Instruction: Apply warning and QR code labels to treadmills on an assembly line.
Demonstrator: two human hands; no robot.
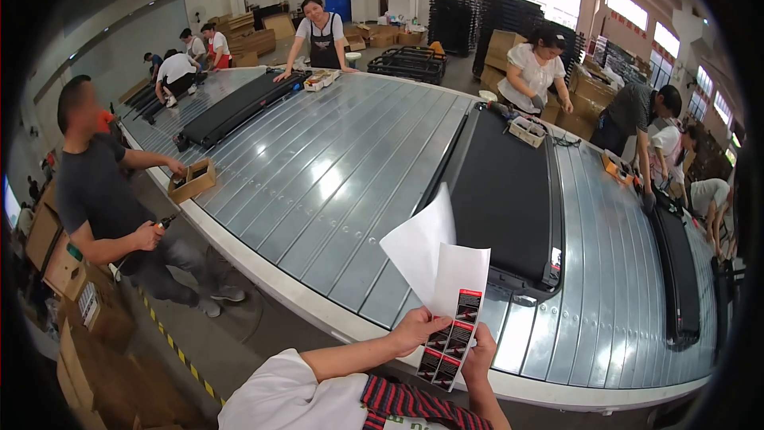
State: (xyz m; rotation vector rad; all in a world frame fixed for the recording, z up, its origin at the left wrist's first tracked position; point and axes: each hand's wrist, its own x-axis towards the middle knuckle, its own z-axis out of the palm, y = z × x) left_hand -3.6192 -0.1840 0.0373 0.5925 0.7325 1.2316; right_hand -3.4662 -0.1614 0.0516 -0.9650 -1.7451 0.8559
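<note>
A strip of warning labels (460, 338), black with red headers on white backing, is held up in front of me at the near edge of the metal worktop. My right hand (479, 357) grips its right edge. On the other side, my left hand (417, 331) pinches the strip's left edge between thumb and fingers. A blank white sheet (422, 243) curls away behind it to the upper left; whether it is joined to the strip is hidden. Just beyond lies a long black treadmill-like deck (509, 191), apart from both hands.
The ribbed metal worktop (318, 183) spreads around, with another black deck (239, 110) far left and one (675, 271) at right. Several co-workers stand around it. A person (103, 183) at left holds a power screwdriver and reaches into a cardboard box (192, 181). A parts tray (527, 131) sits by the middle deck.
</note>
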